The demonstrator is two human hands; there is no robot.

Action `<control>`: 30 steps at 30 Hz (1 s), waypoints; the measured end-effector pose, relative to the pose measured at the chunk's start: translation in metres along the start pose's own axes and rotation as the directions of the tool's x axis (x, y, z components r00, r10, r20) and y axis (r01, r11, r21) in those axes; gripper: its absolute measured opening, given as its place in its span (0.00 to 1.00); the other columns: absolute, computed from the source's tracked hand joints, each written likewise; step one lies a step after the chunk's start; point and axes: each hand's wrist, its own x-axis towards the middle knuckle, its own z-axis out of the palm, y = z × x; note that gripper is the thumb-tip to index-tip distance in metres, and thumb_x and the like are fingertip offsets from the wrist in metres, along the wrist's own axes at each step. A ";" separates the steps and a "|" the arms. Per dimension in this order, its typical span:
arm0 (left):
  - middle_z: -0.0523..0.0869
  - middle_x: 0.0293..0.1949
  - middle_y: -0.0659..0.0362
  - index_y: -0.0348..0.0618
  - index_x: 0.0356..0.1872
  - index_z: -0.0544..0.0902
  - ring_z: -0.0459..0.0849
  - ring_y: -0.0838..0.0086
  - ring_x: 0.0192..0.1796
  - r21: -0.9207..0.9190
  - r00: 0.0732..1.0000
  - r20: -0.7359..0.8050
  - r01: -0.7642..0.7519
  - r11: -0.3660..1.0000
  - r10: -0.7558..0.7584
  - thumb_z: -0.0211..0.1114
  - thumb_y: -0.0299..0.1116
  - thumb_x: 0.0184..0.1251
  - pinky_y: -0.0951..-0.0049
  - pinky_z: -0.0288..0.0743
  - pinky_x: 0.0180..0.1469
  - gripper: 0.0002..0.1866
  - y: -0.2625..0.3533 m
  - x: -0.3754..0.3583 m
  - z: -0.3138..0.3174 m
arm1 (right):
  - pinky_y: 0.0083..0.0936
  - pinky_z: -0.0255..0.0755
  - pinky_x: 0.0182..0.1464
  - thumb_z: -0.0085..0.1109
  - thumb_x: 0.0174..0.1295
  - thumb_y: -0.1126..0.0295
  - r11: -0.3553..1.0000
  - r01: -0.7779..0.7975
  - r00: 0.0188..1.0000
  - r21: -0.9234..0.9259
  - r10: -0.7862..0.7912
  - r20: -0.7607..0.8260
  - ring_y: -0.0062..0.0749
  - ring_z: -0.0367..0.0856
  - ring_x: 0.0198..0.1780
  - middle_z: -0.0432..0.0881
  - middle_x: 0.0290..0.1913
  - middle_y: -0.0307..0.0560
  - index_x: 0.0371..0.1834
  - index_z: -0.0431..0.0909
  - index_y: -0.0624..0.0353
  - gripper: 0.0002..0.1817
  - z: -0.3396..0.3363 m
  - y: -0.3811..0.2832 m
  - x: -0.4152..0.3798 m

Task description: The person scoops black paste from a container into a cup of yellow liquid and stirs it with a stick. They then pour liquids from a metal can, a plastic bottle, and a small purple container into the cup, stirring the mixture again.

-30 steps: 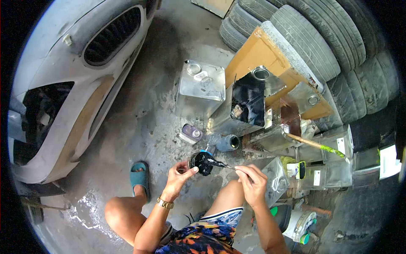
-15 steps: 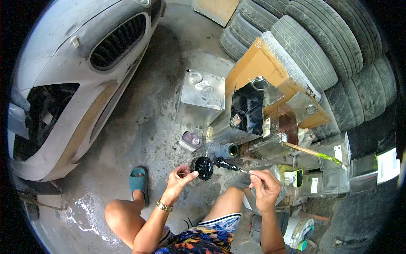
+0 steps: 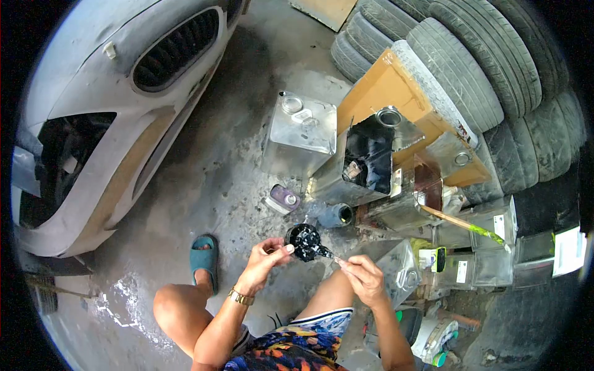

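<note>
My left hand point(image 3: 267, 258) grips the left side of a small round cup point(image 3: 294, 250) with its thumb near the rim. Glossy, lumpy black paint point(image 3: 305, 240) fills the inside. Pinched in the fingers of my right hand point(image 3: 364, 277) is a thin-handled tool point(image 3: 324, 251), its wide end coated in black and dipping over the cup's right edge. Just beyond the cup stands a bluish bottle point(image 3: 335, 215) with a dark open mouth. A small purple-topped can point(image 3: 285, 198) sits beside it on the floor.
A large metal tin point(image 3: 302, 127) and a cut-open tin point(image 3: 346, 185) with a black-stained inside stand ahead. Stacked tyres point(image 3: 458, 68) and a cardboard sheet point(image 3: 396, 86) are behind them. A grey car front point(image 3: 124, 148) occupies the left. A paint-smeared stick point(image 3: 458, 221) leans at the right.
My right hand has moved left, bringing the tool's black end from beside the cup to over its edge. The cup has shifted slightly right in view.
</note>
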 end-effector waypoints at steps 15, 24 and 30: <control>0.79 0.36 0.64 0.33 0.52 0.78 0.76 0.80 0.40 -0.006 0.991 -0.007 -0.135 0.991 0.135 0.80 0.38 0.49 0.79 0.73 0.44 0.31 -0.003 -0.001 0.009 | 0.15 0.74 0.28 0.59 0.66 0.76 0.599 -0.477 0.790 0.643 0.614 0.015 0.18 0.76 0.26 0.80 0.28 0.39 0.43 0.82 0.67 0.07 0.006 0.017 -0.006; 0.79 0.37 0.63 0.33 0.50 0.79 0.77 0.79 0.41 0.201 0.986 -0.056 -0.144 0.969 0.158 0.79 0.39 0.50 0.77 0.72 0.46 0.29 -0.002 -0.004 0.011 | 0.25 0.75 0.32 0.64 0.57 0.81 0.998 -0.057 0.998 -0.032 0.057 0.015 0.30 0.79 0.28 0.81 0.33 0.47 0.42 0.82 0.66 0.09 -0.040 -0.030 0.026; 0.80 0.33 0.64 0.33 0.49 0.79 0.77 0.79 0.37 0.213 0.987 -0.052 -0.135 0.968 0.149 0.80 0.39 0.49 0.78 0.72 0.42 0.29 -0.010 0.001 0.012 | 0.29 0.75 0.40 0.63 0.58 0.77 0.989 0.122 0.911 -0.080 -0.079 0.404 0.39 0.80 0.36 0.77 0.35 0.49 0.42 0.82 0.64 0.09 -0.015 -0.019 0.041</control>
